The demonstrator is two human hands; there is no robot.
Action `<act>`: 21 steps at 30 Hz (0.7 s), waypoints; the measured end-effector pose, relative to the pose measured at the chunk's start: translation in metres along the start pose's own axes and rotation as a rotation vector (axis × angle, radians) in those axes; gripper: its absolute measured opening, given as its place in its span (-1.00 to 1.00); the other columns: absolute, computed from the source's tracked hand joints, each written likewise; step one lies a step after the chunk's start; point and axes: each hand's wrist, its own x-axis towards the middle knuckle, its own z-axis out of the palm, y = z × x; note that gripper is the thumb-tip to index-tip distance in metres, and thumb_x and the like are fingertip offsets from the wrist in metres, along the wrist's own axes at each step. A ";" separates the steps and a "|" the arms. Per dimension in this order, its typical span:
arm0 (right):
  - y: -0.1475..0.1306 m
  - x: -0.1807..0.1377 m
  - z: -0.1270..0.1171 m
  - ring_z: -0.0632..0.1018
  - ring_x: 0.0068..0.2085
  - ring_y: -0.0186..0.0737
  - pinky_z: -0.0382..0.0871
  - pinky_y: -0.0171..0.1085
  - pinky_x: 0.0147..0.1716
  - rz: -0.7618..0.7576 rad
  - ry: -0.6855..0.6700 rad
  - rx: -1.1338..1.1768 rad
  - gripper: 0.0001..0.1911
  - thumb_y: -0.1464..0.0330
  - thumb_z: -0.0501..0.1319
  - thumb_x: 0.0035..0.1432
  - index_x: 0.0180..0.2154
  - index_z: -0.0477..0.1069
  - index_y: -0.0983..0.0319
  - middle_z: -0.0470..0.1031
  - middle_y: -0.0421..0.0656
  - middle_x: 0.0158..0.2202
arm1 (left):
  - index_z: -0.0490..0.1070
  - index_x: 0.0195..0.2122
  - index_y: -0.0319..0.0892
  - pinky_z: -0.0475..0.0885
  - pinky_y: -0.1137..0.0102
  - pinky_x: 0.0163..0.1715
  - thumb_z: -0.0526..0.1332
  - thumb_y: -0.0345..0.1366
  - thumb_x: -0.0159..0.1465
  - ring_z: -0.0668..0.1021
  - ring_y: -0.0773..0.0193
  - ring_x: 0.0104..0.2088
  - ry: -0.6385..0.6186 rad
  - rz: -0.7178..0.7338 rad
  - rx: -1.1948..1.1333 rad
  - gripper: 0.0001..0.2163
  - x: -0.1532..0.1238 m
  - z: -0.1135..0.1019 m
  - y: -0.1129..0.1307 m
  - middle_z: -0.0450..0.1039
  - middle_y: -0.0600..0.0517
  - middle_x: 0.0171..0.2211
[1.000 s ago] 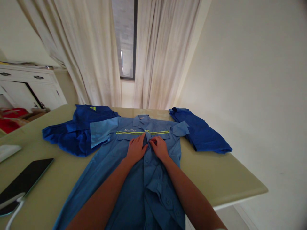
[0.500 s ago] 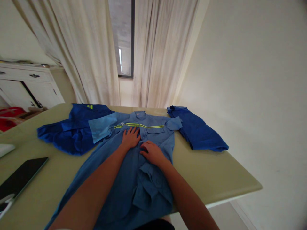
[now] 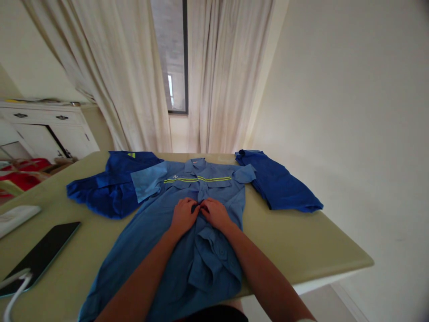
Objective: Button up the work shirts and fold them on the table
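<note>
The shirt [image 3: 184, 255] lies face up in the middle of the worktop [image 3: 298, 250], with its collar at the far side and its hem near us. Its near right front is bunched up in loose folds, and we can see a button there.

Our left hand [image 3: 185, 215] and right hand [image 3: 216, 213] meet at the front opening, below the yellow stripes. Both are narrow, with the fingertips pinching the cloth. A small dark patch shows between them, but we cannot tell what it is.

For this fiddly bit, we think it is best to keep the two front edges side by side and even. We should pinch softly with the tips, let one hand hold still while the other does the work, and not tug, or the top may go crooked. The bunched part may pull too, so we should keep it loose.

The left sleeve lies over a dark blue garment [image 3: 120, 190]. The right sleeve touches a folded blue garment [image 3: 279, 185]. A phone [image 3: 43, 250] with a white cable [image 3: 16, 298] lies near, on the left.
</note>
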 end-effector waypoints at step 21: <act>0.003 -0.001 -0.008 0.51 -0.30 -0.23 0.31 -0.29 -0.24 0.027 0.184 0.161 -0.85 0.31 0.24 0.36 -0.26 0.55 0.20 0.55 -0.15 -0.30 | 0.54 -0.19 -0.15 0.52 0.27 -0.05 0.15 -0.16 0.35 0.66 0.14 -0.16 0.038 -0.122 -0.574 -0.78 0.011 -0.015 0.021 0.66 -0.04 -0.20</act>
